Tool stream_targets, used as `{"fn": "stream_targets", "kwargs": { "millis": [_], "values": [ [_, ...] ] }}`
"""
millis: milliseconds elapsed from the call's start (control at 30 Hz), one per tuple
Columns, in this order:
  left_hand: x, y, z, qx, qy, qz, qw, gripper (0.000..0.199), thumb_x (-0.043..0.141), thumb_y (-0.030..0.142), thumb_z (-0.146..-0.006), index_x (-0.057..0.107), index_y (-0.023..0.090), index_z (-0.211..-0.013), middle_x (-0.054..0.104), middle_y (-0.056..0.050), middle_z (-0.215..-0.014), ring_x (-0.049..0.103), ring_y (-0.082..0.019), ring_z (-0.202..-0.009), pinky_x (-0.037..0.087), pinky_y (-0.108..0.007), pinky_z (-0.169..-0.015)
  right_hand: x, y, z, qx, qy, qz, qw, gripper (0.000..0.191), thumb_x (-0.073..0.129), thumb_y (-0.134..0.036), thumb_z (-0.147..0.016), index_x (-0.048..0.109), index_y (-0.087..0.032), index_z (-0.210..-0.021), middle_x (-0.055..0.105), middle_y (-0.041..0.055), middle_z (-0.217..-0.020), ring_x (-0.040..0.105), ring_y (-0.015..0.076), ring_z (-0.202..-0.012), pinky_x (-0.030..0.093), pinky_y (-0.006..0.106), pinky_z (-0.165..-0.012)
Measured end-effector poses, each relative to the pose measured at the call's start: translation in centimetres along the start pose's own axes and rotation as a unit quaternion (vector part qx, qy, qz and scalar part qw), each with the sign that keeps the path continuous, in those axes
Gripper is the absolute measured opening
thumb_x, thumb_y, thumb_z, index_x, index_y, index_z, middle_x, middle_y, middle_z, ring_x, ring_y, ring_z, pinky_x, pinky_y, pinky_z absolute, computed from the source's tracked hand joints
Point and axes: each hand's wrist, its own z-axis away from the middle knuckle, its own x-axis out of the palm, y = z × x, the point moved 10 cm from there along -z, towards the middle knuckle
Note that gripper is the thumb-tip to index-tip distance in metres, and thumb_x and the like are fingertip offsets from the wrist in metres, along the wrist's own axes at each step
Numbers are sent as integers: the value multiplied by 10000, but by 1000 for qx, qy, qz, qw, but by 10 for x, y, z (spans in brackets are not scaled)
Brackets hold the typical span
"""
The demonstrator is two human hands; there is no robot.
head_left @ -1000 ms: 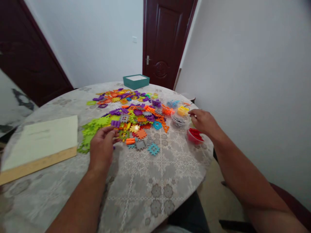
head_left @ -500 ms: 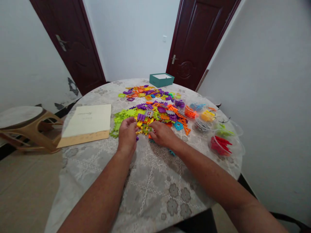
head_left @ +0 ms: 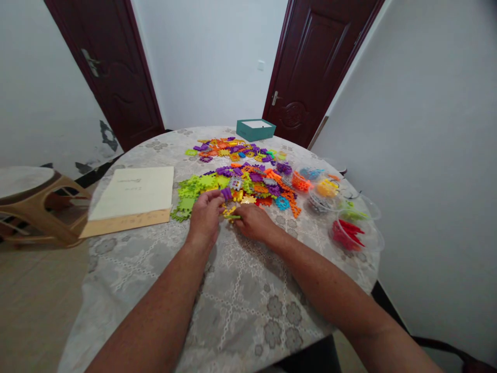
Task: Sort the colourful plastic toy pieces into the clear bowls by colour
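Note:
Near the front edge of a heap of colourful plastic building pieces (head_left: 205, 181), both of my hands are at work. My left hand (head_left: 205, 215) is closed with its fingers curled. A purple piece (head_left: 226, 194) shows right beside its fingertips, but whatever lies between the fingers is hidden. My right hand (head_left: 254, 221) pinches a thin yellow-green plastic piece (head_left: 233, 217), its tip pointing left toward my left hand. Yellow pieces (head_left: 247, 199) lie just beyond the right knuckles. A blue gear-shaped piece (head_left: 282, 202) rests to the right of that hand.
Clear tubs on the right hold sorted pieces, including red ones (head_left: 347, 235) and yellow ones (head_left: 327, 188). A second heap (head_left: 229, 147) lies farther back, before a green box (head_left: 256, 130). Paper (head_left: 134, 190) sits at left on the patterned tablecloth (head_left: 236, 295).
My right hand has drawn slightly back toward me, and the yellow-green piece now shows in its fingers. The purple piece has shifted a little nearer. The whole view has moved slightly.

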Motion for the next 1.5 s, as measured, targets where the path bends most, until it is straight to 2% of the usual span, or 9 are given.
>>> {"fn": "stream_targets", "kwargs": {
  "millis": [267,433,600,733,867,1033,1133,1333,1500],
  "values": [
    [24,1,13,14,-104,-70,992,329,725,374,-782,702,180,-1046,747,-103,-1072,703,-239,-985,569,-355,-804,-22,40,30,49,103,-243,963,206,558,-296,-968,692,-187,-855,695,15,-812,613,165,-765,430,260,-709],
    [48,-9,23,36,-224,-175,958,313,738,392,-812,735,194,-1054,760,-92,-1022,712,-233,-895,573,-345,-743,-11,52,29,81,126,-382,912,245,610,-427,-957,660,-193,-1009,684,-10,-864,591,147,-745,450,245,-675],
    [41,-5,21,67,-190,-203,958,217,700,421,-840,690,205,-858,704,-48,-843,658,-197,-742,566,-322,-641,-23,58,32,60,147,-363,918,305,610,-462,-933,662,-214,-1103,705,19,-995,642,178,-871,514,284,-769],
    [32,-3,17,39,-144,-148,978,251,710,446,-829,654,202,-832,705,-61,-879,667,-206,-812,591,-322,-651,-42,138,58,268,278,-314,867,406,553,-489,-918,598,-227,-1225,706,71,-1076,686,208,-851,551,306,-693],
    [30,-2,15,30,-126,-136,982,246,725,429,-807,644,197,-822,702,-69,-867,670,-218,-824,601,-331,-637,-20,183,68,385,247,-407,791,525,587,-484,-882,496,-248,-1341,690,76,-1121,689,158,-646,481,240,-474],
    [30,-3,16,33,-128,-133,982,245,733,428,-800,651,198,-819,694,-66,-862,664,-212,-808,596,-325,-622,3,164,40,280,200,-651,676,507,690,-324,-841,536,-268,-1321,677,59,-1208,727,122,-688,520,202,-479],
    [29,-2,15,38,-125,-132,983,250,737,436,-797,653,202,-812,683,-55,-843,654,-203,-786,594,-322,-619,8,154,29,231,168,-714,640,496,720,-250,-842,569,-257,-1314,723,39,-1057,750,148,-782,601,239,-596],
    [28,-1,14,44,-123,-144,981,244,724,427,-815,647,195,-813,691,-67,-868,654,-201,-785,596,-324,-624,3,153,28,184,165,-742,623,411,718,-213,-871,642,-214,-1275,731,18,-864,736,141,-782,614,239,-664],
    [25,0,13,42,-114,-142,982,258,741,437,-797,650,195,-813,677,-42,-843,649,-192,-776,602,-317,-638,3,140,32,155,122,-738,645,376,776,-282,-846,711,-194,-1205,721,27,-822,705,142,-763,597,249,-674]
  ]
}}
